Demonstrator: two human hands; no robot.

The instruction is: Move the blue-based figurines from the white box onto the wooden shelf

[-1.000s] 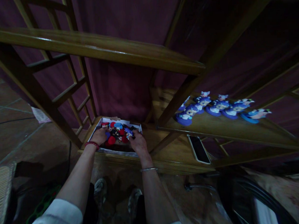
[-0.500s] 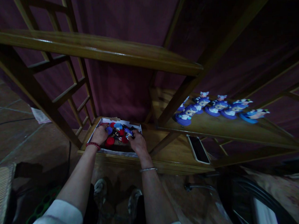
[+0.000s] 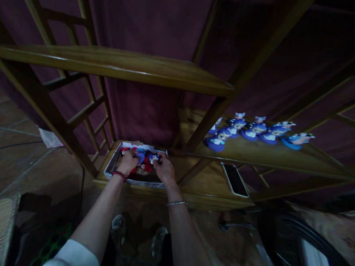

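A shallow white cardboard box (image 3: 108, 170) on the low wooden shelf holds several small figurines with red, blue and dark parts. My left hand (image 3: 128, 163), with a red bead bracelet at the wrist, reaches into the box, its fingers closed on a figurine with a round purple-blue base (image 3: 140, 157). In the box's right part, my right hand (image 3: 165, 169) grips a blue-and-white figurine (image 3: 154, 158) between thumb and fingers. Red figurines (image 3: 147, 166) lie between and below the two hands. The palms hide part of the box's contents.
On the raised wooden shelf (image 3: 255, 157) to the right stand several purple-blue figurines (image 3: 255, 130). Below it lies a phone (image 3: 235, 180). A wooden rail (image 3: 112, 69) crosses above my hands, and a slanted post (image 3: 206, 122) separates the box from the raised shelf.
My left hand has moved right, toward the middle of the box, with the purple-blue-based figurine. My right hand stays almost in place with its figurine. The view has shifted slightly.
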